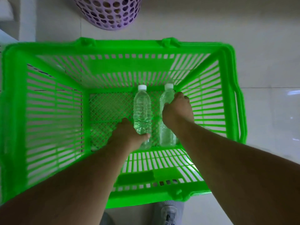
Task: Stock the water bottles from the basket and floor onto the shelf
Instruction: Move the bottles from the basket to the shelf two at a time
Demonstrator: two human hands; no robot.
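Bottles (142,109) lie right of basket (53,111) centre, hands (128,135) gripping.

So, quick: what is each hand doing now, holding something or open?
Left hand: grips the left bottle near its base.
Right hand: grips the right bottle at its upper body.

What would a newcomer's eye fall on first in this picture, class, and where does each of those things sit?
The bright green basket fills most of the view, standing on the pale tiled floor. On its mesh bottom lie two clear water bottles with white caps, side by side: the left hand grips the left bottle near its base, the right hand grips the right bottle near its top. A purple perforated bin stands beyond the basket.
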